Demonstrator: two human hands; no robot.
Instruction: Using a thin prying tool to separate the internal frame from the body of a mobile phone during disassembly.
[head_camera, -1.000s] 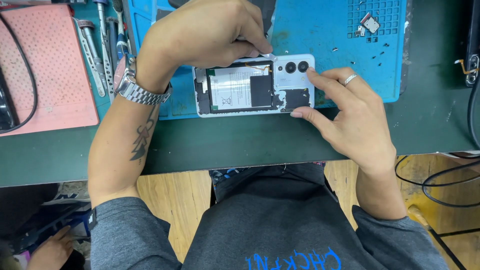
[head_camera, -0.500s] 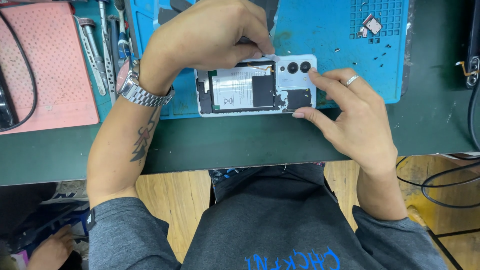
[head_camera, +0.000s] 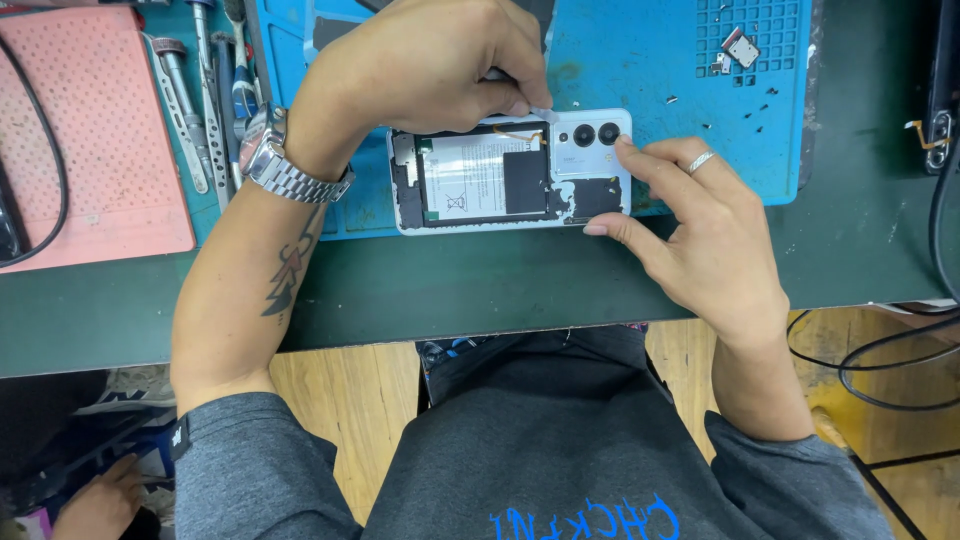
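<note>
Opened phone (head_camera: 510, 172), back cover off, flat on blue mat (head_camera: 640, 60), long side parallel to desk edge. White battery pack at centre, dark shield plates right of it, camera block w/ two lenses at phone's right end.

Left hand (head_camera: 430, 65) arched over phone's top edge, fingers curled shut around slim pale tool (head_camera: 535, 110) — tip only visible, poking out just left of camera block, touching top rim. Compared w/ half a sec ago: hand nudged a touch right along top edge, tool tip now showing clear of fingers; before, mostly buried under knuckles. Phone itself barely shifted. Reads as work on phone's upper-right corner under way, not finished; small orange flex loop visible just under tool tip.

Right hand (head_camera: 700, 225) clamps phone's right end: index on top-right corner by lenses, thumb on bottom-right corner, pinching frame steady. Same brace as a sec ago, no change. Ring on one finger.

Metal watch (head_camera: 275, 160) on left wrist, left of phone. Further left of phone: row of screwdrivers & tweezers (head_camera: 200, 110), then pink pad (head_camera: 90, 130) w/ black cable across it. Up-right of phone: small metal parts (head_camera: 738, 48) and loose screws on mat's grid area. Green desk (head_camera: 480, 290) below phone. Far right of phone: black cables (head_camera: 940, 190).
</note>
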